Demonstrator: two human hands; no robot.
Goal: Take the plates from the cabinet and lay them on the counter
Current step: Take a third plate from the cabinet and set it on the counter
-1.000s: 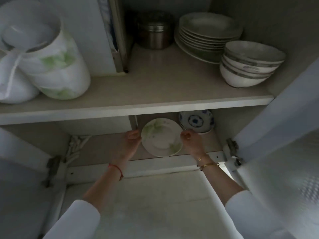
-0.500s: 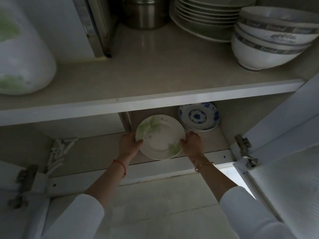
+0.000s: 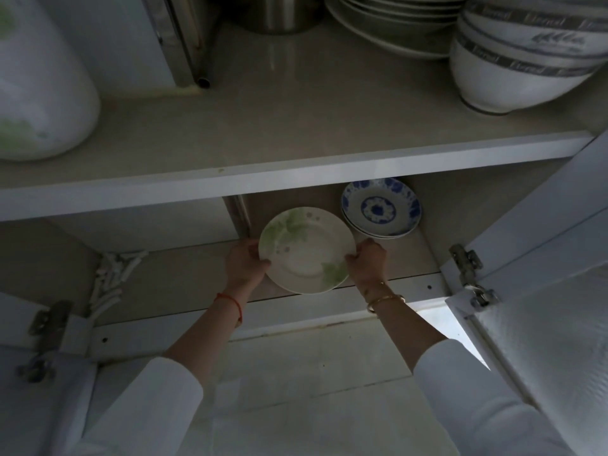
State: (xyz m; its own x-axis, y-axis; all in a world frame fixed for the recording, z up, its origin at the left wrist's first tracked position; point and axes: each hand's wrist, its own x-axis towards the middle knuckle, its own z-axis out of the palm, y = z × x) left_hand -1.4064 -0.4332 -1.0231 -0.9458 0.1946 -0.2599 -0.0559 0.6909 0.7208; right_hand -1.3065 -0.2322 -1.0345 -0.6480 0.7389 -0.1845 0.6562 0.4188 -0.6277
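A cream plate with green leaf prints (image 3: 306,250) is held inside the lower cabinet shelf (image 3: 184,278), tilted toward me. My left hand (image 3: 243,261) grips its left rim and my right hand (image 3: 367,260) grips its right rim. Behind it to the right lies a small stack of blue-patterned plates (image 3: 381,209). On the surface above, at the back right, sits a stack of pale plates (image 3: 391,24), cut off by the frame's top edge.
The upper surface (image 3: 296,126) also bears stacked white bowls with grey bands (image 3: 523,57), a steel canister (image 3: 279,11) and a white jug with green print (image 3: 39,93). An open cabinet door (image 3: 552,291) stands at the right. White clips (image 3: 112,278) lie on the lower shelf, left.
Both hands closed on the leaf-print plate's rims and lifted it, drawing it slightly forward. The view moved closer to the cabinet.
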